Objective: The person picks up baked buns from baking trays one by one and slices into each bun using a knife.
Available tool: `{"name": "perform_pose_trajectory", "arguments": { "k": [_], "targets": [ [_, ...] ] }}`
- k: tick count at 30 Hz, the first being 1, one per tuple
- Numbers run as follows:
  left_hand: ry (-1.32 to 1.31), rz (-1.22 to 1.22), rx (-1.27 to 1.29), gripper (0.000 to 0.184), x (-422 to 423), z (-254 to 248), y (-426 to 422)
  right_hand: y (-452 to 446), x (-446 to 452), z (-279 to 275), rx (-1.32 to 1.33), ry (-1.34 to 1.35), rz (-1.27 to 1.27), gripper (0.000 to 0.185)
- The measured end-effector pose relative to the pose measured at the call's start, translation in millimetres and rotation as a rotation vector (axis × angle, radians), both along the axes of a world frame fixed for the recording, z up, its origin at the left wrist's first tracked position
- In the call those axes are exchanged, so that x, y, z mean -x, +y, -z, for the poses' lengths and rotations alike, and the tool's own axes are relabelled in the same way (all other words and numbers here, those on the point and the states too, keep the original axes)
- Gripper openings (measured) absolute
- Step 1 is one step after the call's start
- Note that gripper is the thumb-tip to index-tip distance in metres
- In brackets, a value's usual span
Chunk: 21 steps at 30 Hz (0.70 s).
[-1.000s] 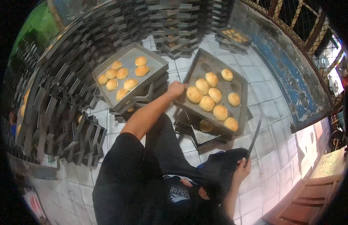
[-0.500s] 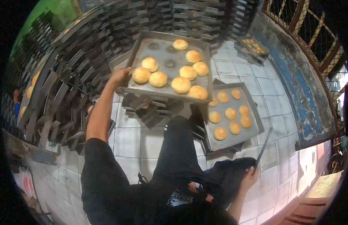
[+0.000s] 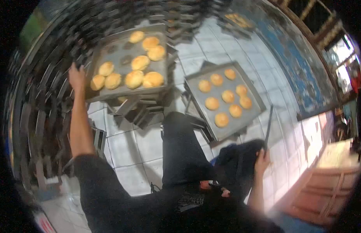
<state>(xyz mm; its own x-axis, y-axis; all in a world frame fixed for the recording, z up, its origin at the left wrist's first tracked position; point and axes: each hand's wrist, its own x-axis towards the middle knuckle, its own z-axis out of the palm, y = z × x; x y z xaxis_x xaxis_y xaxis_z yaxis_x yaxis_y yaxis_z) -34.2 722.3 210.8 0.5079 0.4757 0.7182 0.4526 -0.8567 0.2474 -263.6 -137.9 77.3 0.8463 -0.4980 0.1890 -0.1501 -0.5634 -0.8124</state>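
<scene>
My left hand point(image 3: 76, 76) is beside the left edge of a metal baking tray point(image 3: 112, 93), its blurred fingers apart and seemingly clear of the rim. Golden round buns point(image 3: 134, 79) lie on this tray, mostly at its right and front, with bare marked spots toward the back left. Beneath it is a pile of stacked metal trays point(image 3: 136, 112). At the lower right, my right hand point(image 3: 262, 160) is closed around the lower end of a long, thin, dark blade-like tool point(image 3: 269, 126), which points upward. Its exact kind is unclear.
A second tray point(image 3: 248, 114) with several buns tops another stack, right of centre. Dense stacks of metal trays point(image 3: 36, 116) line the left and back. A further tray of buns point(image 3: 238, 20) is at the far right, near the peeling blue wall point(image 3: 283, 58). The floor is white tile point(image 3: 143, 149).
The bun tray and my left hand have moved left, and the hand seems to have let go of the rim. My right hand still holds the blade-like tool. The view has shifted.
</scene>
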Motion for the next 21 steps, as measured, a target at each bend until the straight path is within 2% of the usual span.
{"name": "perform_pose_trajectory", "arguments": {
  "k": [1, 4, 6, 7, 8, 9, 10, 11, 13, 15, 16, 18, 19, 21],
  "targets": [
    [-0.176, 0.144, -0.146, 0.042, -6.1, -8.1, -19.0, 0.7, -2.3, -5.5, 0.063, 0.061, -0.005, 0.033],
    [-0.364, 0.531, 0.265, 0.042, 15.0, -55.6, -188.4, 10.0, -13.2, -15.8, -0.084, 0.059, 0.041, 0.034],
    [-0.3, 0.832, 0.679, 0.043, 19.0, -31.4, -278.3, 8.6, -15.8, -20.3, -0.195, 0.092, 0.065, 0.037],
    [-0.174, 0.934, 0.742, 0.039, 19.0, -11.8, -323.8, 10.6, -20.3, -23.5, -0.238, 0.093, 0.071, 0.037],
    [0.066, 0.951, 0.932, 0.038, 27.4, -14.7, -384.5, 7.3, -24.8, -19.0, -0.248, 0.103, 0.085, 0.037],
    [0.254, 1.127, 0.902, 0.04, 8.4, 21.8, -419.2, 3.3, -29.3, -13.0, -0.258, 0.065, 0.074, 0.038],
    [0.534, 1.128, 0.918, 0.042, 9.3, 28.6, -465.7, -1.1, -30.3, -8.4, -0.269, 0.027, 0.068, 0.038],
    [0.673, 1.212, 0.95, 0.046, -13.3, 86.3, -502.6, -2.2, -28.2, -6.8, -0.28, 0.031, 0.085, 0.038],
    [0.963, 1.219, 0.951, 0.051, -30.5, 160.3, -563.1, -2.1, -26.0, -10.8, -0.364, -0.02, 0.111, 0.039],
    [0.997, 0.918, 0.644, 0.057, -27.0, 218.8, -605.5, -10.4, -19.9, -3.6, -0.402, -0.023, 0.135, 0.04],
    [1.008, 0.921, 0.63, 0.057, -21.3, 229.1, -614.3, -14.0, -16.2, -0.6, -0.401, -0.038, 0.149, 0.041],
    [0.981, 0.674, 0.822, 0.066, -7.9, 249.6, -628.8, -22.7, -10.0, 2.5, -0.423, -0.047, 0.163, 0.04],
    [0.991, 0.682, 0.802, 0.066, -5.9, 266.6, -635.1, -26.1, -8.4, 2.5, -0.437, -0.051, 0.18, 0.04],
    [0.702, 0.584, 1.045, 0.07, 3.3, 290.1, -642.8, -29.3, -2.3, 1.6, -0.583, -0.092, 0.169, 0.039]
  ]
}}
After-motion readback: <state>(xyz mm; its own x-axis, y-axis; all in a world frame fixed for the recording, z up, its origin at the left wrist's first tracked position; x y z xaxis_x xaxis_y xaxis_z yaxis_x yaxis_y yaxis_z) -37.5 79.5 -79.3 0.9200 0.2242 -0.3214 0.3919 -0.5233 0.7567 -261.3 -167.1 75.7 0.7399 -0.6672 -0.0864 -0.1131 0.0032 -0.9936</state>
